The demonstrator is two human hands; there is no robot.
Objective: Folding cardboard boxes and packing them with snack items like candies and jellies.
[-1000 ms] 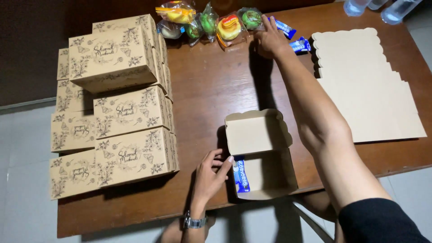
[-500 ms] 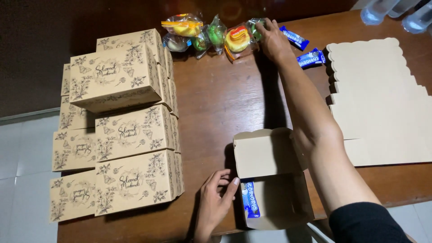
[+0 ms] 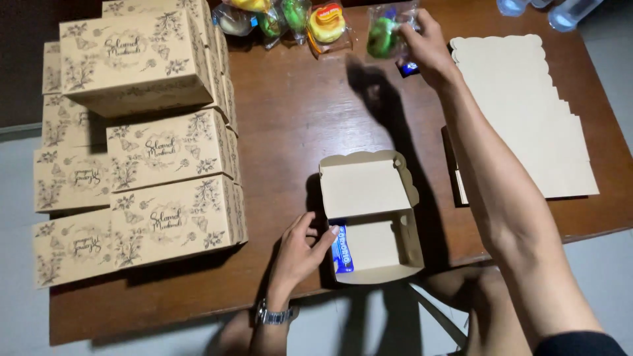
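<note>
I am seeing the right hand stretched to the far side of the wooden table, its fingers pinched together on a clear-wrapped green snack that is hanging just above the tabletop, lifted clear of the row of wrapped snacks lying along the far edge; a small blue packet is peeking out from under that hand. The left hand is resting at the near edge, fingers spread apart and empty, fingertips touching the left wall of the open cardboard box, which looks like a way of steadying it so it does not slide. That box is sitting near the front edge with its lid tipped back, and a blue wrapped bar is lying inside along its left wall, leaving most of the bottom bare. To the left, closed printed boxes are standing in stacked rows, kept apart from the open one. To the right, a pile of flat unfolded box blanks is lying beside the right forearm, well clear of the open box, and clear bottles are standing at the far right corner
</note>
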